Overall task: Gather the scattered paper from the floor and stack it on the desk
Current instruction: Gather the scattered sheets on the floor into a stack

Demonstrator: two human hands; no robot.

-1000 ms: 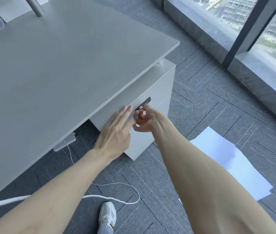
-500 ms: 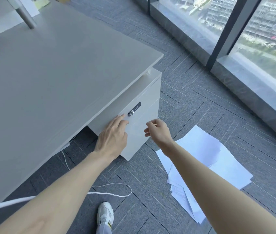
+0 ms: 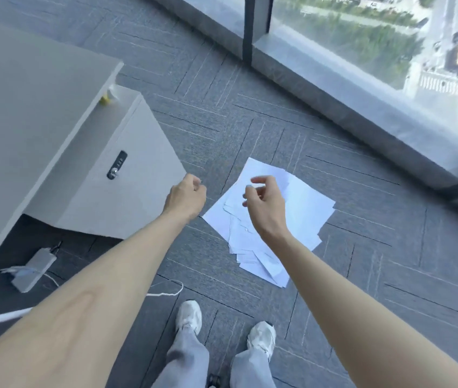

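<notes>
Paper lies in a loose overlapping pile on the grey carpet ahead of your shoes, right of the desk and its locked drawer cabinet. Your right hand hovers over the pile, fingers loosely curled and empty. Your left hand hangs beside the cabinet's corner, curled almost closed, gripping nothing.

We see grey carpet tiles, a light-grey desk over a drawer cabinet with lock, and a daylit floor-to-ceiling window.
</notes>
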